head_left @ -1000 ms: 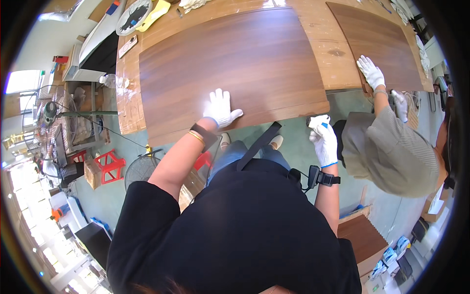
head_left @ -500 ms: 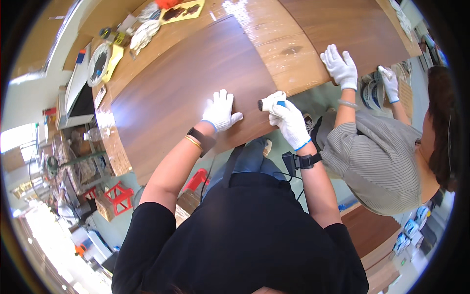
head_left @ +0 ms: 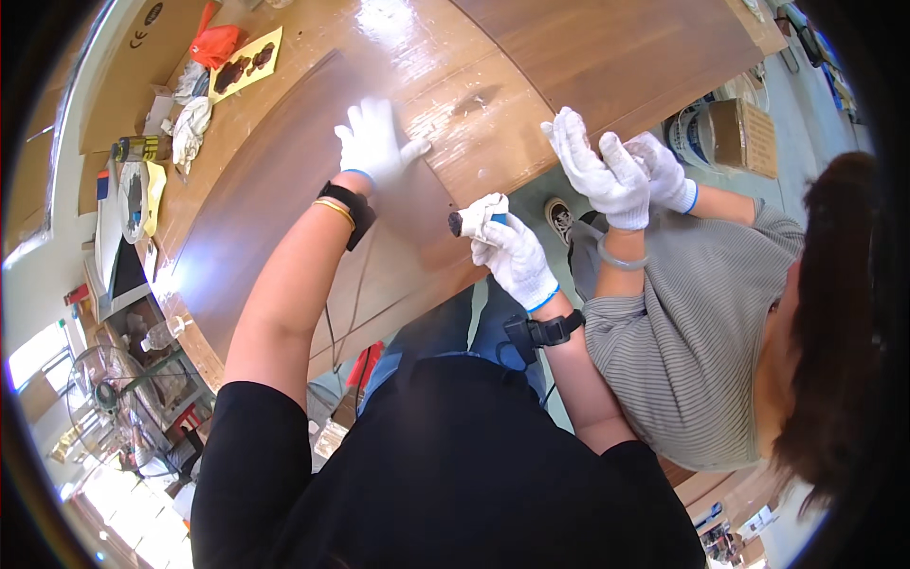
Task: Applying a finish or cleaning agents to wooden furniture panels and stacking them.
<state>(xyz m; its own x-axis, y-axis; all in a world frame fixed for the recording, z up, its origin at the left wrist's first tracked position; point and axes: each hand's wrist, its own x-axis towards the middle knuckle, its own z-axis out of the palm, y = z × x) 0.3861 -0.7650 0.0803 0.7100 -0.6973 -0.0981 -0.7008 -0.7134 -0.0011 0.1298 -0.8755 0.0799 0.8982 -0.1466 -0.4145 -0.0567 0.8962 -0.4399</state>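
Workshop bench [head_left: 500, 142]: brown panel [head_left: 248, 201] lies ahead and to the left, left hand [head_left: 373, 142] over it, right hand [head_left: 517, 256] beside its corner

Inspection finds the panel flat on the bench. Its long axis runs aslant across the view, from near left to far right. A strip of bench separates its short right end from a second panel [head_left: 635, 57].

Left hand, gloved in white: fingers spread wide, with nothing seen in its grasp. It is positioned over the panel near the short right end and is the nearer of the two hands to the panel's middle. Owing to blur, contact cannot be confirmed.

Right hand, likewise gloved: closed on a white cloth wad [head_left: 486, 212] whose dark end points left, toward the panel. Position is just beside the near right corner; whether the wad touches cannot be told.

Also noted: a co-worker's gloved hands [head_left: 607, 180], close together, right of the right hand and apart from the brown panel.
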